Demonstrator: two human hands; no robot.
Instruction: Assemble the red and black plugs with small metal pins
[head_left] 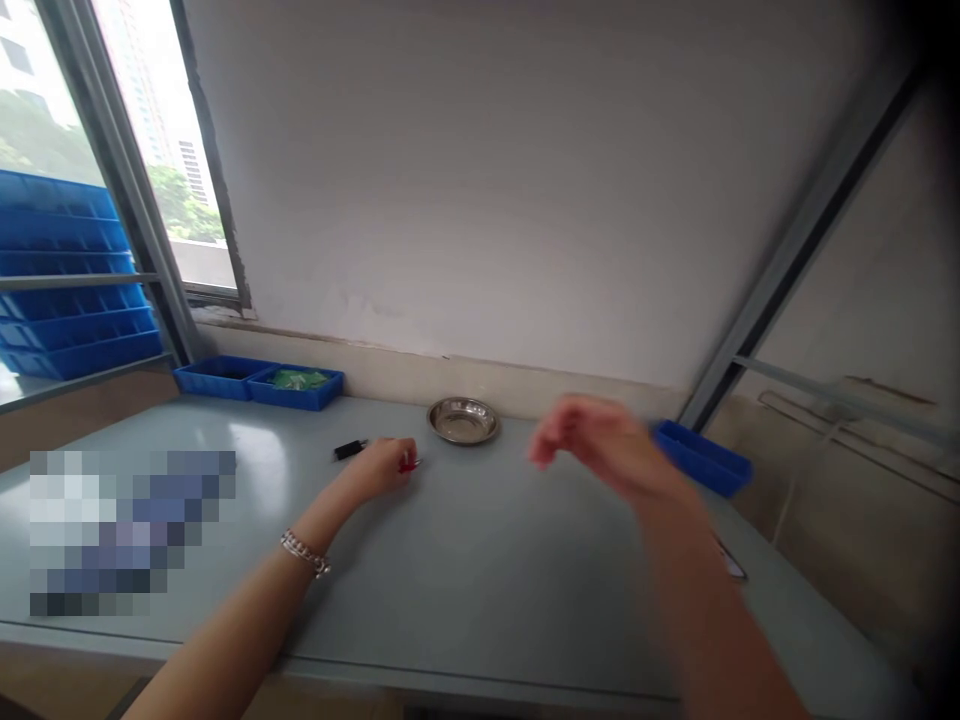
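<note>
My left hand rests on the grey table with its fingers closed round a small red object. A short shiny tip juts from the object's right side, while the fingers hide most of the rest. Just left of that hand lies a black-handled tool with a bit of metal at its end. My right hand is raised above the table, fingers curled and smeared by motion; whether it holds anything does not show. Between the hands, farther back, sits a round shallow metal dish.
Two blue trays stand at the back left, one with green packets. Another blue tray is at the right edge. Blue bins are stacked on a left shelf. A flat dark-edged object shows partly behind my right forearm.
</note>
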